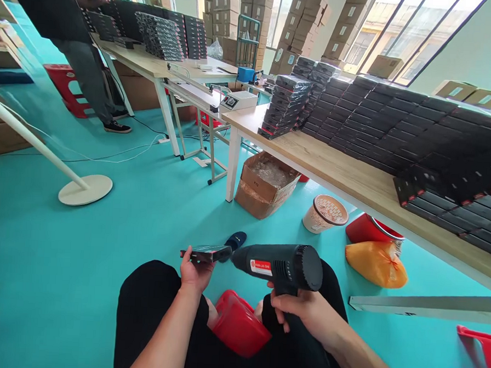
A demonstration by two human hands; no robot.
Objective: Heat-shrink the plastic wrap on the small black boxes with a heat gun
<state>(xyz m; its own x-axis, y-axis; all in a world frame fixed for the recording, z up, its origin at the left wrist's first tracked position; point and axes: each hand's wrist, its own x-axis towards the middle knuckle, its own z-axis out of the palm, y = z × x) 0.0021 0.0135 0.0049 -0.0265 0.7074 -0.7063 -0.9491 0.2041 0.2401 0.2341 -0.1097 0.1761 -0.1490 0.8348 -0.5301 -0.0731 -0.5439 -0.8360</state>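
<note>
My left hand (pixel 196 272) is closed around a flat black box (pixel 204 255) with a glossy, film-like top, held level over my lap. In my right hand (pixel 302 308) is a black heat gun (pixel 280 264) with a red and white label, gripped by its handle. Its nozzle points left at the near end of the box, with little or no gap visible between them. Between my feet sits a red plastic stool (pixel 240 324). Beyond the box, a dark slipper (pixel 236 239) shows on the floor.
On the right table (pixel 353 167) stand stacked black boxes (pixel 380 122). Beneath are an open carton (pixel 268 179), a wastebasket (pixel 325 213) and an orange bag (pixel 375 263). A sealing machine (pixel 237 101) stands beyond. A person (pixel 72 43) stands at the far left table, near a white pole base (pixel 85 190).
</note>
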